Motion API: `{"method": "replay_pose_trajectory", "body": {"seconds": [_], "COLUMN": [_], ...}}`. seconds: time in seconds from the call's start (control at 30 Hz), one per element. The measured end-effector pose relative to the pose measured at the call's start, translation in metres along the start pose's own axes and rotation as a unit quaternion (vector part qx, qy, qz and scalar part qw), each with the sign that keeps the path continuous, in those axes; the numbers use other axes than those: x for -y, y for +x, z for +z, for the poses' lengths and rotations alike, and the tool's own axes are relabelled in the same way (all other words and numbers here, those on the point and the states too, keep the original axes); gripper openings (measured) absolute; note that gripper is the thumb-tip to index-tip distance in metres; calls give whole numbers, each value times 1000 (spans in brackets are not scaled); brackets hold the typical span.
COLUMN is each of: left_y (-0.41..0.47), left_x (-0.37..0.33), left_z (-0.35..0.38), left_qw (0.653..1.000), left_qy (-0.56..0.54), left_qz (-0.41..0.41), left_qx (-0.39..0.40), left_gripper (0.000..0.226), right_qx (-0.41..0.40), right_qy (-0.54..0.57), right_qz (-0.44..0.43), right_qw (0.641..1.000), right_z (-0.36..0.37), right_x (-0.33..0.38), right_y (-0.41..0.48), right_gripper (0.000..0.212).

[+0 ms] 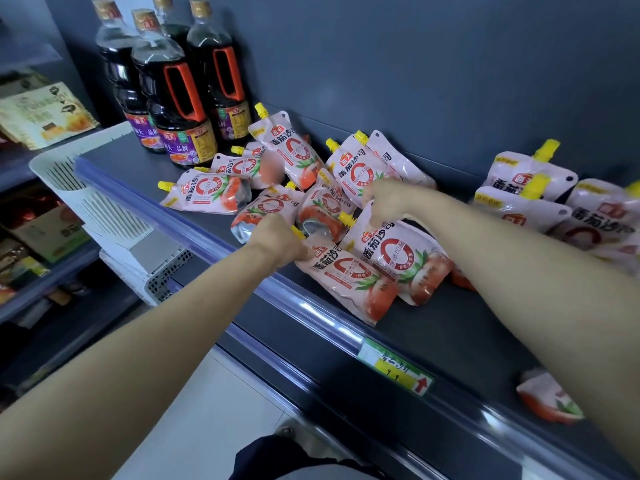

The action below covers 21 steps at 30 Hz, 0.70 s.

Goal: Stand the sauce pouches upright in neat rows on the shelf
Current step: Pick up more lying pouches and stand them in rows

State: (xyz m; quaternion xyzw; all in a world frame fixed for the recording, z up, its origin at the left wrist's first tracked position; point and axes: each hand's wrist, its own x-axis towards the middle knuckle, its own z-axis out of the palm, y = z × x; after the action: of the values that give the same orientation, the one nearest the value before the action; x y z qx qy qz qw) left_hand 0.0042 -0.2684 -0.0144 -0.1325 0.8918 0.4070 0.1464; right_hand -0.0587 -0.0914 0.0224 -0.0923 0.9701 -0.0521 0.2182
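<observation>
My left fingers [294, 249] pinch the front pouch [349, 282] by its top, right fingers [375, 216] its neighbour [401, 258], for lifting upright.

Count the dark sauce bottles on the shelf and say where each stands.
4, all upright at the shelf's left end: front bottle, one on its left, one on its right, one behind, mostly hidden. More may hide behind.
</observation>
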Motion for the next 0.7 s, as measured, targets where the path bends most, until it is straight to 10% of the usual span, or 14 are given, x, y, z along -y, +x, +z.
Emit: {"method": "replay_pose_trajectory", "body": {"seconds": [0.4, 0.7], "left_y": [-24, -45], "left_x": [-42, -82], "left_z": [-11, 15], "left_qw": [991, 977], "left_qy": [-57, -74], "left_qz": [112, 202], "left_qx": [-36, 5], "left_gripper": [21, 19], "right_qx": [-143, -109], "right_qy": [-54, -119], "right_qz": [19, 87], "right_qw": [988, 983], "right_z": [-47, -47], "right_x": [-6, -46], "right_y": [-57, -113], "right_gripper": [21, 10]}}
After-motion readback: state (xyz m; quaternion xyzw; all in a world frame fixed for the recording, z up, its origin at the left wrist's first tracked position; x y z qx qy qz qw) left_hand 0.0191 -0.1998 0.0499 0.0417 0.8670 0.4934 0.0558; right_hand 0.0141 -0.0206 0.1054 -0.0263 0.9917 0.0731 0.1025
